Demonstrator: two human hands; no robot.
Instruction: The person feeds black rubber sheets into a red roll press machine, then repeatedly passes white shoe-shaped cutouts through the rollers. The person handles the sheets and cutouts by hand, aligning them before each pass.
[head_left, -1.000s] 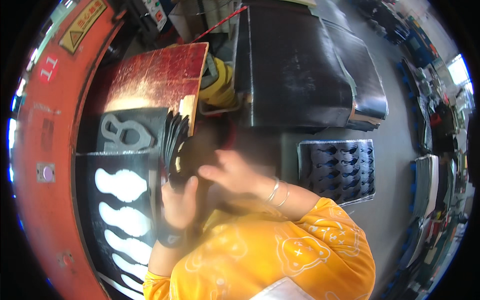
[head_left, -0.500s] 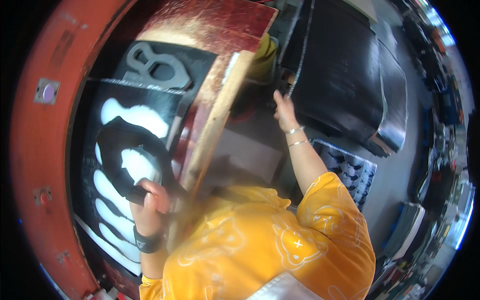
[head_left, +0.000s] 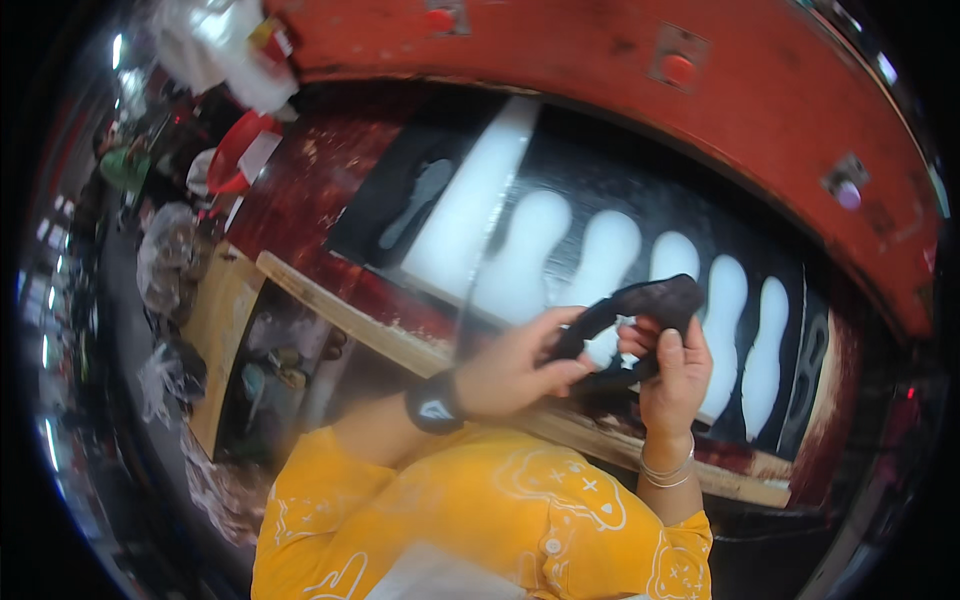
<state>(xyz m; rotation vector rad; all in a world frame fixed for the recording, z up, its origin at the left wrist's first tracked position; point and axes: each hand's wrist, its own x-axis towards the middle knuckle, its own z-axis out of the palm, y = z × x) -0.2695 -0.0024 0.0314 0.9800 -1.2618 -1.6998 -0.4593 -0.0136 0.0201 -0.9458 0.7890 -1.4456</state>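
Both my hands hold a curved black sheet piece (head_left: 662, 297), ring-like and pliable, over the front part of the bench. My left hand (head_left: 505, 372), with a black wristband, pinches its left end between thumb and fingers. My right hand (head_left: 676, 385), with thin bracelets at the wrist, grips its right end, thumb up and fingers curled through the middle. White patches show between the fingers; whether they are loose bits or the surface behind, I cannot tell. Behind my hands lies a black sheet (head_left: 585, 155) with several sole-shaped openings that look white.
A red machine beam (head_left: 560, 45) with buttons runs along the back. A grey sole-shaped form (head_left: 417, 200) rests at the left, and a grey die (head_left: 808, 372) at the right end. A wooden strip (head_left: 350, 320) edges the bench. Plastic bags (head_left: 170, 255) and a red container (head_left: 238, 150) stand leftward.
My view has turned from the stack of black sheets to face the bench. My right hand has come from that stack to grip the black piece, which only my left hand held before.
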